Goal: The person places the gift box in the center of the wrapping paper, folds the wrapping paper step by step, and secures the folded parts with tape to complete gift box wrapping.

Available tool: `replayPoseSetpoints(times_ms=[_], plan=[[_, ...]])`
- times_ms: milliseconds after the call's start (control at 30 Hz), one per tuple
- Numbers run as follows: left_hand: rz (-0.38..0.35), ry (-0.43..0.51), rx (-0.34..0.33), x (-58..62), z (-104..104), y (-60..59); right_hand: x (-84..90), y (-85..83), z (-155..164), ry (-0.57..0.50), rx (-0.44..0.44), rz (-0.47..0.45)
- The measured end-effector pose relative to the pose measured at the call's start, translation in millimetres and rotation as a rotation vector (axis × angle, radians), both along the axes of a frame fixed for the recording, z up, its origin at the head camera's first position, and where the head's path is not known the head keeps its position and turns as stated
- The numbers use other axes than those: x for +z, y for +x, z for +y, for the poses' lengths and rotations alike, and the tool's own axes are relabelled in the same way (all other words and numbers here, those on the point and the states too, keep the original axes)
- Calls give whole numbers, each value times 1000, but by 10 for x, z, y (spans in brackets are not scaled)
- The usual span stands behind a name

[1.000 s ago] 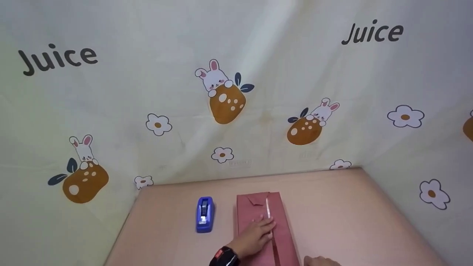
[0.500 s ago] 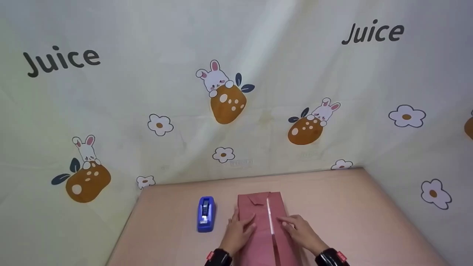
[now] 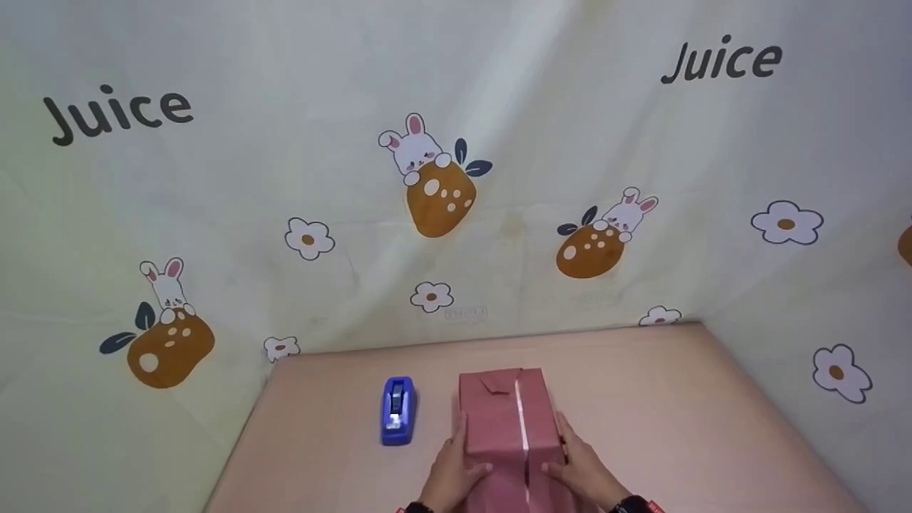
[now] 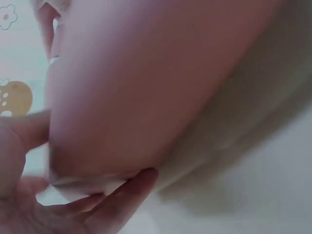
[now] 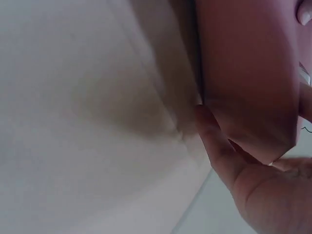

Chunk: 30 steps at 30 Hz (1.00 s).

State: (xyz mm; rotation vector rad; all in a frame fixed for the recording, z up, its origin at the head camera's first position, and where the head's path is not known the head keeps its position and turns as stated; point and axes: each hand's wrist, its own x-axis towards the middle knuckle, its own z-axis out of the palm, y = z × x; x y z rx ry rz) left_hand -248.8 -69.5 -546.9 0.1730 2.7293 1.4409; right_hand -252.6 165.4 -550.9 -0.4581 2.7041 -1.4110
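Note:
A box-shaped parcel wrapped in dusky red paper (image 3: 491, 420) lies lengthwise before me on the table. Along its top seam runs a shiny strip of clear tape (image 3: 521, 417), and a small folded paper flap (image 3: 496, 385) shows near its far end. My left hand (image 3: 449, 470) grips the left side, thumb on top. On the right side my right hand (image 3: 590, 472) holds it the same way, thumb pointing inward. In both wrist views, fingers (image 4: 122, 202) reach round the parcel's lower edge. The parcel's near end runs out of the head view.
To the left of the parcel stands a blue tape dispenser (image 3: 397, 411). The pinkish table (image 3: 677, 406) ends at a pale curtain (image 3: 513, 271) printed with rabbits, fruit and flowers, which encloses the back and both sides.
The left hand has moved from pressing on the taped seam to the left side. The right hand has come in from the lower edge and taken hold of the right side.

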Motion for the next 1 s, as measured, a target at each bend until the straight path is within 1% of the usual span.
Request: replayPoseSetpoints(times_ms=[67,133,267,367,400,467,500,567,633,700,767,867,967,1000], plan=[[-4,-4,35,-32,-2,13,-12,5,-9,12,-46,-15],[5,-20,61,-64,1,24,-23,6,-21,50,-83,-27],[32,-105,87,-123,7,61,-41,40,-63,136,-152,-44],[-3,-161,109,-148,25,103,-54,98,-117,210,-211,-42],[-16,-182,122,-154,36,118,-55,121,-133,246,-230,-42],[-19,-244,156,-157,71,150,-47,165,-179,330,-268,-28],[-15,-282,178,-157,96,163,-40,188,-203,383,-278,-12],[26,-367,226,-154,148,194,-38,221,-252,487,-298,33],[71,-446,269,-138,200,227,-51,241,-304,572,-327,99],[122,-517,296,-126,246,246,-78,252,-352,645,-341,174],[169,-580,306,-112,279,249,-115,252,-392,672,-365,238],[233,-676,299,-113,307,242,-164,253,-431,690,-389,333],[262,-754,279,-111,329,237,-197,252,-442,689,-411,411],[263,-768,270,-111,337,241,-202,253,-440,704,-410,432]])
